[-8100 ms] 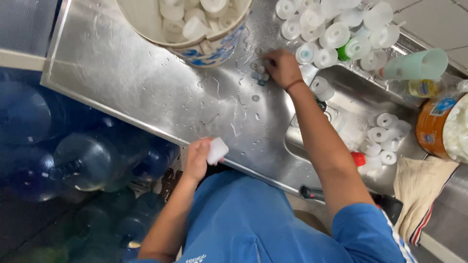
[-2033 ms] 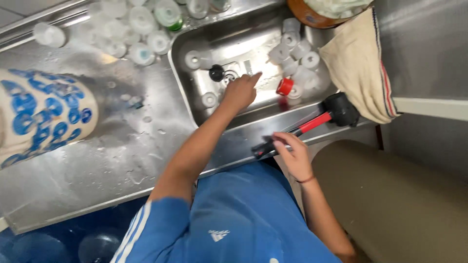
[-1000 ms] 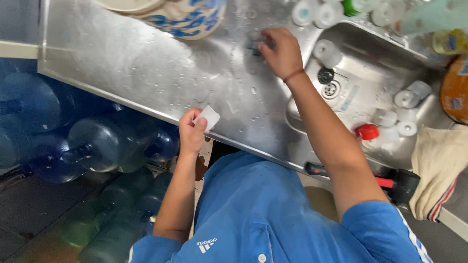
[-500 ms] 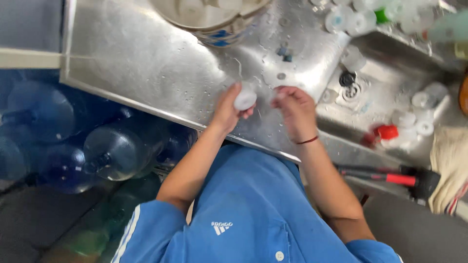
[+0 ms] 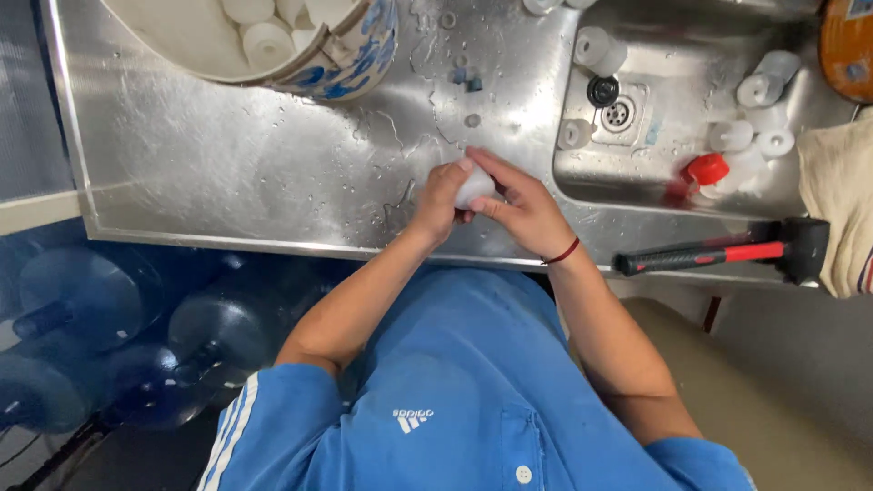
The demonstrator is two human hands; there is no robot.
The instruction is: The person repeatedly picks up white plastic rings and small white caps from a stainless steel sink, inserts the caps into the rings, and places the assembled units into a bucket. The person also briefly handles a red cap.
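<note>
Left hand (image 5: pixel 438 200) and right hand (image 5: pixel 518 205) both clasped around one small white cap (image 5: pixel 474 186), held between them just above the wet steel counter (image 5: pixel 227 164). Beyond the right hand, a sink (image 5: pixel 673 173) with more caps; beside that wrist, a red-handled mallet (image 5: pixel 727 253).

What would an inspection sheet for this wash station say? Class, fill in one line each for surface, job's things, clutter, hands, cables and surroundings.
Surface: wet stainless steel counter with a built-in sink; water drops all over.
Job's things: one white bottle cap held between both hands above the counter's front edge.
Clutter: white caps lying loose in the sink, a red cap among them; a blue-patterned tub of white caps at the back; a black and red hammer on the front edge; a beige cloth on the right.
Hands: left hand and right hand both in a grip on the cap.
Cables: nothing seen.
Surroundings: large blue water bottles below the counter on the left.
</note>
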